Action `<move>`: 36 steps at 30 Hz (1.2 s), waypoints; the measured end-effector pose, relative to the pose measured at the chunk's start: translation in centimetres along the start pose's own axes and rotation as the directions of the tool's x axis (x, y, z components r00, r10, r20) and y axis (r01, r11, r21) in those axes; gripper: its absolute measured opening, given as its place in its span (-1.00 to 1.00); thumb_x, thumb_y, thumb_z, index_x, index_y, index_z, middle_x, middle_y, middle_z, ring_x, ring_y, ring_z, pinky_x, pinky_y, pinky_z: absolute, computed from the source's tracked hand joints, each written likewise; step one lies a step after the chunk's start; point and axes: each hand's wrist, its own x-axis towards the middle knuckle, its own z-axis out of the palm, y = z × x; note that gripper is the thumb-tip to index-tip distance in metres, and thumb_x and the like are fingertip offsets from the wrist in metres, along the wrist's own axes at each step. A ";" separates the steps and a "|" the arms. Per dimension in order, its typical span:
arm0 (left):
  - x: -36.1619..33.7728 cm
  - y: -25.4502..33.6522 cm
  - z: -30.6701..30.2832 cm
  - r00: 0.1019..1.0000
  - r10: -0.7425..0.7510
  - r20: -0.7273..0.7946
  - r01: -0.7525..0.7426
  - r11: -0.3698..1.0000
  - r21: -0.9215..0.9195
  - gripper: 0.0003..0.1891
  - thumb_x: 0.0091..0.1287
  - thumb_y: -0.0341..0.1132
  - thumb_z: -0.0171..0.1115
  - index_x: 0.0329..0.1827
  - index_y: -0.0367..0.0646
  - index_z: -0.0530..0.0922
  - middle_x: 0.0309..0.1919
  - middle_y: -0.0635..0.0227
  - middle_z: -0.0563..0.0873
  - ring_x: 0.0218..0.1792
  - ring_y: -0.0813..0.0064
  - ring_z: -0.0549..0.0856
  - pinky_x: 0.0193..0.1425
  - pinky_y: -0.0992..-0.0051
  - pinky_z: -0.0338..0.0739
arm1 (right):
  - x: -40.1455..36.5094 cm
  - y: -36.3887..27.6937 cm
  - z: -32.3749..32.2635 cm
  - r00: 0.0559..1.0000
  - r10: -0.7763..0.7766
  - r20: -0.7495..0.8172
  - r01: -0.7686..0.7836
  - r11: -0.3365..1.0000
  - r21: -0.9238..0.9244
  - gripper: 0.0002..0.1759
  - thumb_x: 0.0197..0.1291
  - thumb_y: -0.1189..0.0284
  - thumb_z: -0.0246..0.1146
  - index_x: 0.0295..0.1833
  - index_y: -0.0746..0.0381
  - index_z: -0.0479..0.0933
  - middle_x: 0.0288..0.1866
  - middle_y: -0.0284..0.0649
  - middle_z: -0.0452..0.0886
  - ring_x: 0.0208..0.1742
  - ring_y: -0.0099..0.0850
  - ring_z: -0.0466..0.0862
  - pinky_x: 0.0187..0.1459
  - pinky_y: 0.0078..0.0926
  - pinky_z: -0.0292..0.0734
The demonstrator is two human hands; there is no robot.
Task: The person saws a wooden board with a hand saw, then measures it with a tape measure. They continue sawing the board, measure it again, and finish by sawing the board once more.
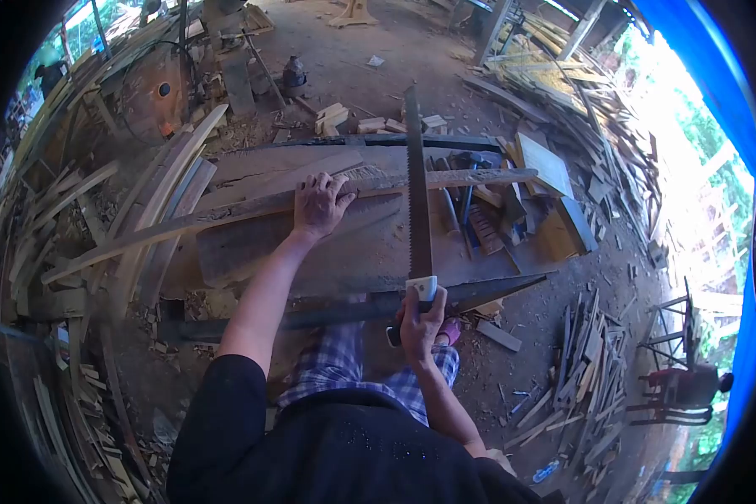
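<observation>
My right hand (420, 325) is wrapped around the light-coloured handle of a handsaw (418, 193). The toothed blade points away from me and crosses over a long wooden strip (252, 208). My left hand (319, 204) presses on that strip to the left of the saw, its fingers curled over the far edge. The strip runs across a low wooden workbench (311, 265), its left end reaching past the bench. Beneath the strip lie wider flat boards (273, 239), near my left hand.
Hand tools and wood blocks (487, 214) crowd the bench's right side, beside a pale board (543, 164). Long planks (172, 202) lean at the left. Offcuts (584, 361) lie in a heap at lower right. A dark jug (294, 73) stands on the floor beyond.
</observation>
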 end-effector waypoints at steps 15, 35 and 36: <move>0.1 -0.5 1.0 0.997 0.005 -0.072 -0.009 0.998 -0.058 -0.71 0.31 0.00 0.22 -0.02 0.11 0.62 -0.14 0.32 0.63 -0.05 0.18 0.58 0.06 0.10 0.35 | -1.6 -0.1 2.4 0.948 -0.289 0.133 0.318 0.865 -0.387 -0.76 0.32 0.40 0.26 -0.01 0.24 0.40 -0.32 0.10 0.59 -0.26 0.14 0.62 -0.26 -0.11 0.50; 5.5 1.7 3.2 0.836 -0.498 0.231 0.494 0.866 0.081 -0.64 0.35 -0.05 0.02 -0.17 -0.02 0.73 -0.11 0.18 0.74 0.01 0.16 0.67 0.08 0.15 0.51 | -2.1 0.4 2.6 0.911 -0.271 0.312 0.403 0.745 -0.532 -0.68 0.31 0.49 0.19 0.10 0.30 0.28 -0.28 0.10 0.43 -0.27 0.11 0.55 -0.29 0.01 0.48; 5.2 2.0 3.1 0.851 -0.496 0.170 0.492 0.868 0.068 -0.66 0.36 -0.07 0.02 -0.22 -0.04 0.73 -0.17 0.20 0.74 -0.02 0.18 0.67 0.08 0.15 0.51 | -2.1 0.5 2.4 0.915 -0.261 0.309 0.394 0.748 -0.535 -0.68 0.31 0.49 0.19 0.10 0.30 0.28 -0.28 0.10 0.43 -0.27 0.11 0.55 -0.29 0.01 0.48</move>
